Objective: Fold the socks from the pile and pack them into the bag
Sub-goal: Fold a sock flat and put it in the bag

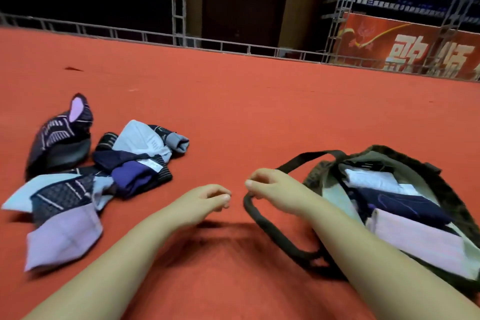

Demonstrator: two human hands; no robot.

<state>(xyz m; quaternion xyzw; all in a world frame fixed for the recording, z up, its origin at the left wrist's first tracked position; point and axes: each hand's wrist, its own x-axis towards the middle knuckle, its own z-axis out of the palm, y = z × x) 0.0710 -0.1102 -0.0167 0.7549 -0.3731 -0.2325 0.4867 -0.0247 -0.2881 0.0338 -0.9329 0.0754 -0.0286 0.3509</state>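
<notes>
A pile of socks (104, 163) in purple, navy, grey and lilac lies on the red floor at the left. An open camouflage bag (405, 205) lies at the right, with folded lilac, navy and white socks inside. My right hand (270, 187) hovers over the bag's near dark strap (272, 231), fingers curled at the strap's top; whether it grips the strap is not clear. My left hand (207, 200) hangs above the floor between pile and bag, fingers loosely curled, holding nothing.
The red carpet (259, 112) stretches far ahead. A low metal railing (207, 44), scaffold towers and a red banner (415, 52) stand at the far edge. A dark door is behind them.
</notes>
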